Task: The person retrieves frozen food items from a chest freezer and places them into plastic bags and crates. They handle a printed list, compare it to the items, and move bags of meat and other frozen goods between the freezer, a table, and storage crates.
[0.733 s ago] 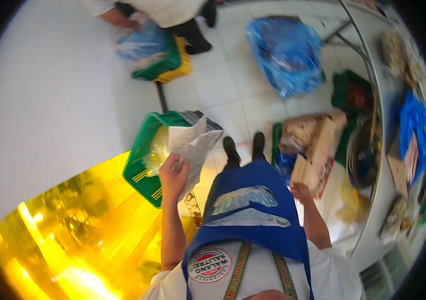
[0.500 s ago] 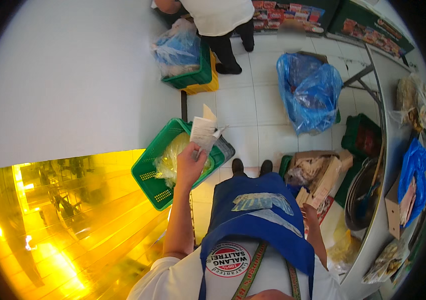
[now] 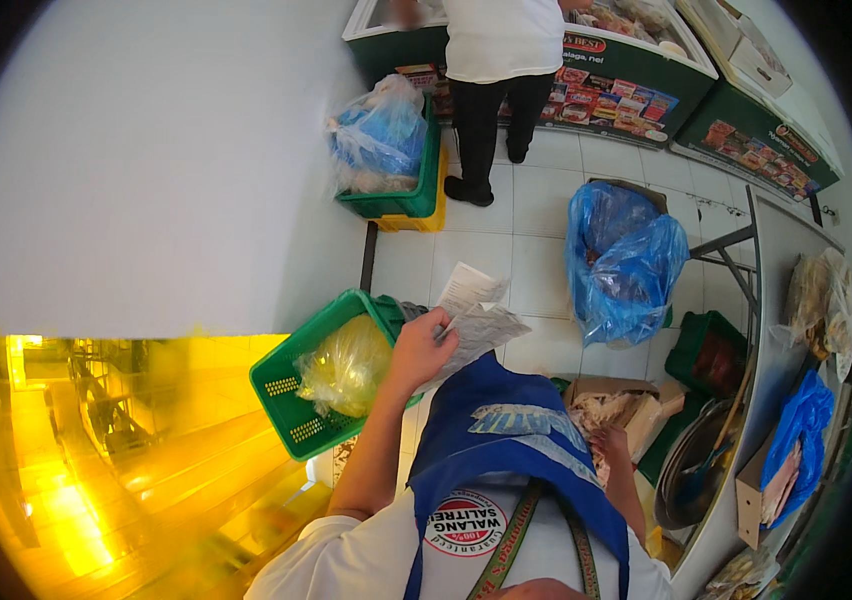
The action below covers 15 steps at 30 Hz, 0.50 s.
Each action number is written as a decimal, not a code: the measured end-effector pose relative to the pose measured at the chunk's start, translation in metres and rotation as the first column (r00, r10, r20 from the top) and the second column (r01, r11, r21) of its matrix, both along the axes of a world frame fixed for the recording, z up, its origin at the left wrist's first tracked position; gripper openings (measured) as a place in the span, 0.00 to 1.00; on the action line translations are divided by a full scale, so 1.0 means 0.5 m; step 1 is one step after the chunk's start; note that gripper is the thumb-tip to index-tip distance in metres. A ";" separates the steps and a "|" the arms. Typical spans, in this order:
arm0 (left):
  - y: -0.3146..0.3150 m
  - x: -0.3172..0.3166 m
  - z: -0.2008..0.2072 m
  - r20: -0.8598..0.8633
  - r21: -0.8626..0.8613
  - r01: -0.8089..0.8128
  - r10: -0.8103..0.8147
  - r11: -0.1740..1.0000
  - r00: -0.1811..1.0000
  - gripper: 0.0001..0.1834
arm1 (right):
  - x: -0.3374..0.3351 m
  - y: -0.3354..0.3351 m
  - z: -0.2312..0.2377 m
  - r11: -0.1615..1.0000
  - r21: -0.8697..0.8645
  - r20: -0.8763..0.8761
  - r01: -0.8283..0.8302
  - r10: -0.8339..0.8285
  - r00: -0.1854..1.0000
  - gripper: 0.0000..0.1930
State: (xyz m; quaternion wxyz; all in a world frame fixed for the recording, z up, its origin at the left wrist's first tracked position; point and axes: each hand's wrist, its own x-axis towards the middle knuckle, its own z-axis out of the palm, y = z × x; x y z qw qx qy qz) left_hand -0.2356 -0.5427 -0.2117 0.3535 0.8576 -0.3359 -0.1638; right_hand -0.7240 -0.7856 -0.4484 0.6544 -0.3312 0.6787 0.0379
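My left hand (image 3: 424, 348) is closed around a sheaf of papers (image 3: 478, 318), printed sheets folded and fanned out over the apron's top edge. Just left of that wrist sits a green plastic crate (image 3: 281, 362) with a clear, yellowish plastic bag (image 3: 348, 365) in it. My right hand (image 3: 610, 441) hangs low beside my blue apron (image 3: 491, 425), its fingers loose and apart, with nothing visible in them. Closest to it is an opened cardboard box (image 3: 651, 412) with pale, crumpled contents, partly hidden by the hand.
A person in a white shirt (image 3: 501, 40) stands at the freezers (image 3: 626, 85) ahead. Stacked crates (image 3: 401, 205) hold bagged goods. A blue plastic-lined box (image 3: 626, 265) stands on the tiled floor. To the right, a table (image 3: 781, 225) bears bags and a box; round pans (image 3: 691, 470) lean below.
My view has tilted up, showing more of the freezers. The left hand has drawn the papers rightward, toward the apron, and they are spread wider. The person ahead has shifted right and stands more upright.
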 end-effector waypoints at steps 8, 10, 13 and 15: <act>-0.087 0.340 -0.026 -0.046 0.017 -0.066 0.067 0.998 0.997 0.11 | 0.291 -0.036 0.046 0.998 0.052 0.033 0.019 -0.021 0.999 0.16; -0.093 0.436 -0.024 -0.054 0.009 -0.141 0.141 0.990 0.988 0.11 | 0.352 -0.051 0.070 0.997 0.078 -0.025 -0.012 0.013 1.000 0.17; -0.090 0.601 -0.032 0.079 -0.009 -0.235 0.235 0.972 0.969 0.11 | 0.465 -0.060 0.123 0.994 0.009 -0.083 -0.109 0.109 0.991 0.19; -0.082 0.688 -0.028 0.113 -0.037 -0.268 0.270 0.963 0.956 0.10 | 0.485 -0.076 0.122 0.996 0.018 -0.070 -0.086 0.087 0.994 0.20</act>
